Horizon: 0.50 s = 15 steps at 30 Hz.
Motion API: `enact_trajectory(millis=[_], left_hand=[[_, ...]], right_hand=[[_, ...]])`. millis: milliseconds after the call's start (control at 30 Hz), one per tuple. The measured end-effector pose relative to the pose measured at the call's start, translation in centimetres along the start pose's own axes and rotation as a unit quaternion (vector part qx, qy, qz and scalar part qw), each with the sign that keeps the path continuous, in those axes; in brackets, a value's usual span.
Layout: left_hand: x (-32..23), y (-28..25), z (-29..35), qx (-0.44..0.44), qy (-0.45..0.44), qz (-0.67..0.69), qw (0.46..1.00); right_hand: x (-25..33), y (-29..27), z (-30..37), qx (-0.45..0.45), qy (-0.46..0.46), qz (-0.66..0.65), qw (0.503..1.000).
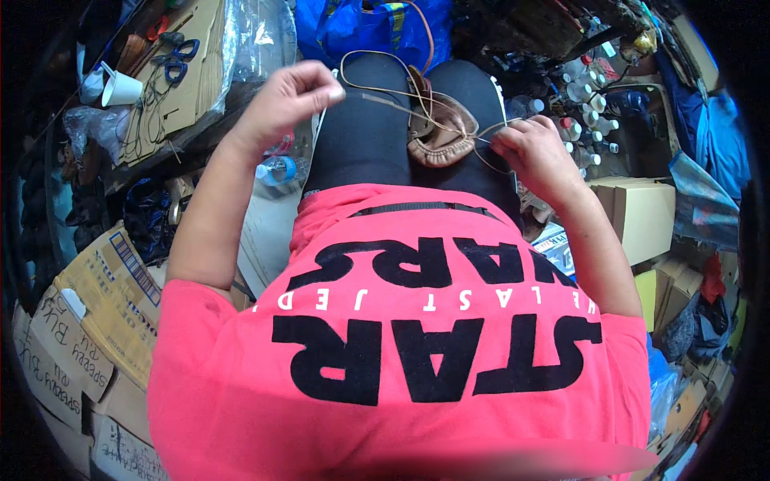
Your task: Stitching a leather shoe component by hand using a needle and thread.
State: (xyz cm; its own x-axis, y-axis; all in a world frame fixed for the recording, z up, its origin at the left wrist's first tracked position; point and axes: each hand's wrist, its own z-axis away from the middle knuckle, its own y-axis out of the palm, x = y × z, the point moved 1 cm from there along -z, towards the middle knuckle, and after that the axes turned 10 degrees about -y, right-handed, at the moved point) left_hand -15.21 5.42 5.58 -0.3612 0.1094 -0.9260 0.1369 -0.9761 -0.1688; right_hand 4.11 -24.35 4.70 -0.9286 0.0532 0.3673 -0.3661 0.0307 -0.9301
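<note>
A tan leather moccasin-style shoe (pixel 439 152) rests between my thighs, its toe edge gathered in puckered stitches toward me. Long pale thread (pixel 377 99) runs out of it and loops over my legs. My left hand (pixel 298 98) is raised to the left of the shoe, thumb and fingers pinched on one end of the thread. Just right of the shoe, my right hand (pixel 536 152) has its fingers closed on the other stretch of thread. A thin pale sliver shows at those fingertips; whether it is a needle cannot be made out.
A blue bag (pixel 329 32) lies beyond my knees. Left are flattened cardboard (pixel 172 88), blue-handled scissors (pixel 180 62) and a white cup (pixel 122 89). To the right stand several plastic bottles (pixel 589 116) and a cardboard box (pixel 642 216). More boxes (pixel 104 305) sit at lower left.
</note>
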Motion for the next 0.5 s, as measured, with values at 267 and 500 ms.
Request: enact_trajectory(millis=[267,500], left_hand=[[-1.8,5.9,-6.3,0.107,0.07,0.341,0.931],[-3.3,13.4,-10.4,0.063,-0.01,-0.429,0.901]], right_hand=[[3.6,-1.7,-2.7,0.051,0.023,0.087,0.995],[4.1,-0.9,-3.2,0.128,0.073,0.114,0.982]])
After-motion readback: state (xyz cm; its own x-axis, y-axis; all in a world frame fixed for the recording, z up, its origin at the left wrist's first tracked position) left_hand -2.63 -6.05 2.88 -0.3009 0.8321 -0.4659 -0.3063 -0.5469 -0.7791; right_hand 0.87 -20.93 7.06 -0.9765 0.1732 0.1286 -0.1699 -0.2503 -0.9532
